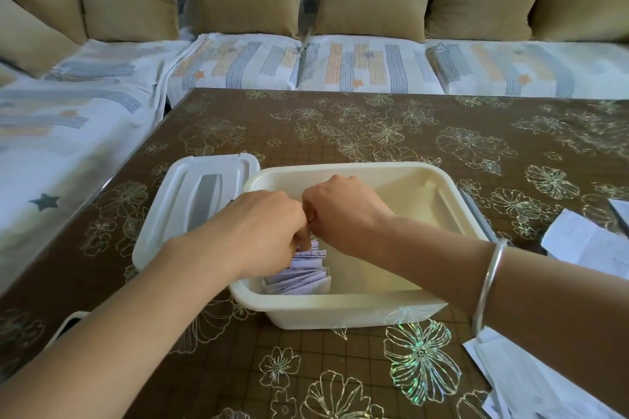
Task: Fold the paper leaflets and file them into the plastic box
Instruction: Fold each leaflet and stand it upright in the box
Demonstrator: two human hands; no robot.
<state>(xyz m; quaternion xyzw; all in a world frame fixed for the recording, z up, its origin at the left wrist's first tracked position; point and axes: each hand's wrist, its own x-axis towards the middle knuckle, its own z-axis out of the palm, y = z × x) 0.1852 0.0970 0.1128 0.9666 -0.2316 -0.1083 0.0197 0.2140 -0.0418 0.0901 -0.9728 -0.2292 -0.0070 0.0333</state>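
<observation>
The folded leaflets (299, 277) stand in a tight row in the near left corner of the box (340, 302). The rest of the box is bare, so nothing props the row up on its right side.

The left hand (269, 231) curls its fingers down onto the far end of the row and seems to pinch a leaflet there. The right hand (343, 210) is curled too and touches the left one. Its fingers are hidden, so it is not clear what it holds.

If the hands let go too fast, the row may tip over and fan out, since the box walls hold it on two sides only. A leaflet pushed in hard could bend or spring open. The right arm with its bangle (490, 285) hangs just over the box rim. It could bump the box and slide it on the smooth table (374, 125). The lid (190, 200) lies just left of the box. More papers (585, 245) wait on the right, and the arm could sweep them off.
</observation>
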